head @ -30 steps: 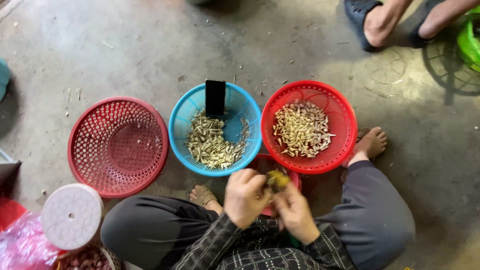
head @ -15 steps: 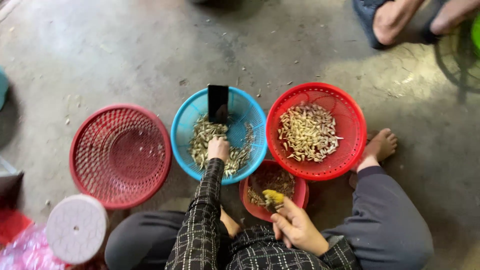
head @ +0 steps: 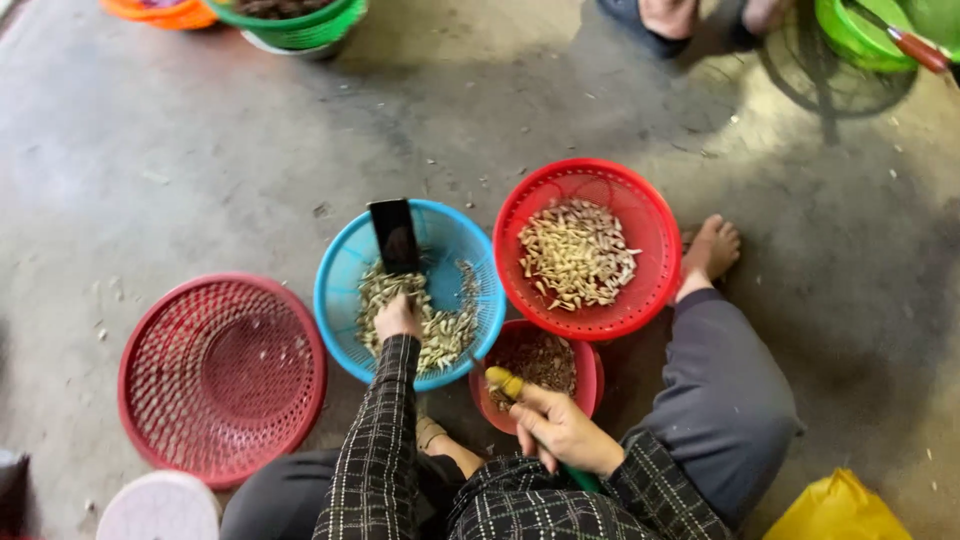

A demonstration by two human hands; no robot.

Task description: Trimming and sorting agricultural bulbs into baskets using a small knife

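2 hands at work, well apart from each other. Pale slivers [head: 440, 330] heaped in the blue basket [head: 340, 300], centre of the frame, long pieces lying every which way, no common axis. Left hand [head: 397, 318] down on that heap, fingers curled into the slivers; whether closed on a piece cannot be told from here, palm hidden. Lies straight up the frame from the checked sleeve [head: 375, 440], so nearer by far than the other hand. Black flat object [head: 394, 236] leaning upright on the blue basket's far rim, just above the left hand, apart from it.

Right hand [head: 560, 428] lower centre, grip closed around a green-handled tool [head: 545, 430], yellow tip pointing up and left, long axis slanting toward the small red bowl [head: 592, 385] of brownish scraps, tip over its near rim.

Larger red basket [head: 640, 300] of cream peeled pieces to the upper right, touching the blue basket. Bare red mesh basket [head: 220, 370] at left. Grey concrete floor [head: 200, 150] beneath all. Bare foot [head: 708, 250] beside the larger red basket.
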